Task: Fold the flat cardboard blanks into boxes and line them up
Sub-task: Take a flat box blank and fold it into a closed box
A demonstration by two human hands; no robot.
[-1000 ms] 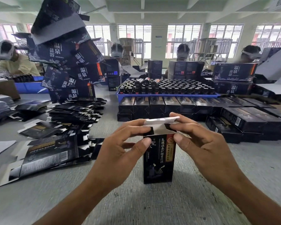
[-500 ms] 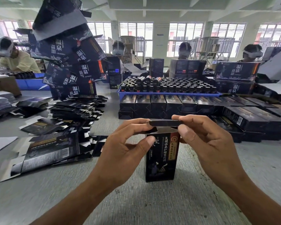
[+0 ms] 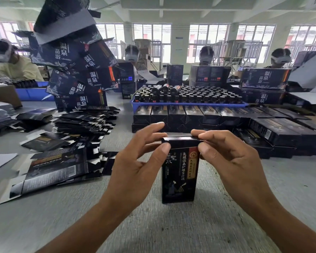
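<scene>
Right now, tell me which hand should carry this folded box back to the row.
Right. The right hand already pinches the upright box at its closed top flap, while the left hand only touches it with its thumb.

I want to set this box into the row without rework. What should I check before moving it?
1. Top flap of the box closed: ok, lies flat.
2. Box upright on the table: ok.
3. Right hand grip: ok, pinches the top corner.
4. Left hand grip: not ok, only the thumb touches.
5. Bottom flaps locked: cannot tell.
6. Row of finished boxes reachable: ok, directly behind.
</scene>
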